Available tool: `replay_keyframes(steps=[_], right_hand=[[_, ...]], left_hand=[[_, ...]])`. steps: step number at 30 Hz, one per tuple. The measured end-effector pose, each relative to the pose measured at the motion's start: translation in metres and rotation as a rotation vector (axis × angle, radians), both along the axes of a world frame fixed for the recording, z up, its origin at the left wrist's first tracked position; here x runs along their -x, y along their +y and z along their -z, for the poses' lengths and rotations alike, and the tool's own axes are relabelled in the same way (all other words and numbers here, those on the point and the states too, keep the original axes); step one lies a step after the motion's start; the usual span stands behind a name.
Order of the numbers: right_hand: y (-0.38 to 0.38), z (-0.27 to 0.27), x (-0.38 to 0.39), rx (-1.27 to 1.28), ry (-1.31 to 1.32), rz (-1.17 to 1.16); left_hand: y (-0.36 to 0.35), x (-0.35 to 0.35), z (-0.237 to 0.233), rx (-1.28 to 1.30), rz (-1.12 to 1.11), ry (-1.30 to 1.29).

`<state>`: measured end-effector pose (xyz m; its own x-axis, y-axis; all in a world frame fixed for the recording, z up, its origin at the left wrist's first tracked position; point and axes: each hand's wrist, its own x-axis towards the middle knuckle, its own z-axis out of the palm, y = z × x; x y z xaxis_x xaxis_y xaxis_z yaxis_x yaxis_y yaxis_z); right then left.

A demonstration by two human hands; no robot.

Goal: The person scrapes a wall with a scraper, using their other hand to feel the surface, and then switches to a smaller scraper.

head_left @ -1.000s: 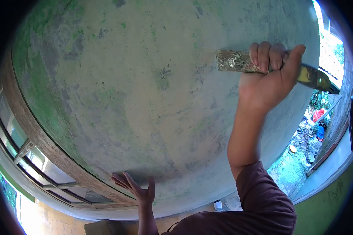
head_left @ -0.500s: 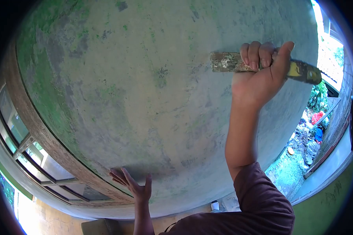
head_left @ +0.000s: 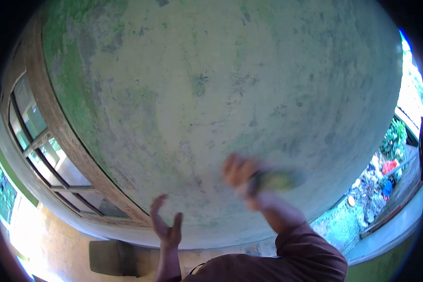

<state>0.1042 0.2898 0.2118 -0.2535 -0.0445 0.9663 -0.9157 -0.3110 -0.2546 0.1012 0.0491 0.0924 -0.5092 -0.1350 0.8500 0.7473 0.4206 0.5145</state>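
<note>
Your right hand (head_left: 243, 181) and the tool (head_left: 276, 180) in it are smeared by blur; blade unreadable. Bottom edge cuts your sleeve (head_left: 305, 263).

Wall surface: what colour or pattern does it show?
Pale grey wall, blotched with green patches; shows best in the head view.

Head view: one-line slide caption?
Motion-blurred right hand grips a yellow-green tool before a mottled grey-green plaster wall; open left hand raised alongside.

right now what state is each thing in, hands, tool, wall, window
left hand, open, empty
right hand, closed around the tool, blurred
tool, gripped, too blurred for detail
wall, stained grey with green patches
window, glass panes in a wooden frame, open or shut unclear
</note>
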Motion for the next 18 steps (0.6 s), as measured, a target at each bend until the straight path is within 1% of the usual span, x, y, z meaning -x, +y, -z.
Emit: replay_keyframes(steps=[1, 2, 3, 4, 6, 7, 8, 10, 11, 12, 13, 14, 15, 16, 17, 18], right_hand=[[-0.004, 0.025, 0.0, -0.294, -0.105, 0.07], [-0.01, 0.045, -0.003, -0.417, -0.164, 0.153], [-0.014, 0.062, -0.009, -0.539, -0.222, 0.236], [-0.013, 0.075, -0.016, -0.555, -0.214, 0.214], [-0.009, 0.094, -0.028, -0.609, -0.368, 0.173], [0.001, 0.097, -0.032, -0.651, -0.384, 0.144], [0.011, 0.097, -0.035, -0.66, -0.383, 0.126], [0.029, 0.095, -0.046, -0.719, -0.436, 0.154], [0.044, 0.096, -0.049, -0.723, -0.428, 0.105], [0.061, 0.095, -0.051, -0.617, -0.366, 0.209], [0.077, 0.096, -0.052, -0.506, -0.307, 0.314], [0.09, 0.098, -0.053, -0.371, -0.224, 0.475], [0.101, 0.102, -0.054, -0.222, -0.168, 0.653], [0.11, 0.101, -0.056, -0.095, -0.119, 0.804], [0.121, 0.103, -0.055, 0.007, -0.069, 0.895], [0.134, 0.103, -0.054, 0.014, -0.043, 0.982]], left_hand=[[0.011, -0.01, -0.004, 0.045, 0.236, -0.118], [0.023, -0.017, -0.005, 0.089, 0.472, -0.23], [0.034, -0.025, 0.003, 0.081, 0.528, -0.339], [0.045, -0.031, 0.014, 0.073, 0.585, -0.445], [0.066, -0.034, 0.025, -0.078, 0.96, -0.683], [0.076, -0.037, 0.019, -0.111, 1.051, -0.684], [0.085, -0.04, 0.016, -0.124, 1.034, -0.684], [0.099, -0.048, 0.012, -0.224, 1.217, -0.756], [0.106, -0.052, 0.007, -0.119, 1.068, -0.963], [0.106, -0.045, 0.007, -0.127, 1.045, -0.965], [0.102, -0.036, 0.01, -0.181, 1.089, -0.795], [0.102, -0.029, 0.0, -0.227, 1.129, -0.622], [0.102, -0.024, -0.017, -0.369, 1.25, -0.56], [0.105, -0.023, -0.05, -0.512, 1.364, -0.493], [0.107, -0.023, -0.082, -0.504, 1.313, -0.353], [0.109, -0.024, -0.114, -0.493, 1.26, -0.213]])
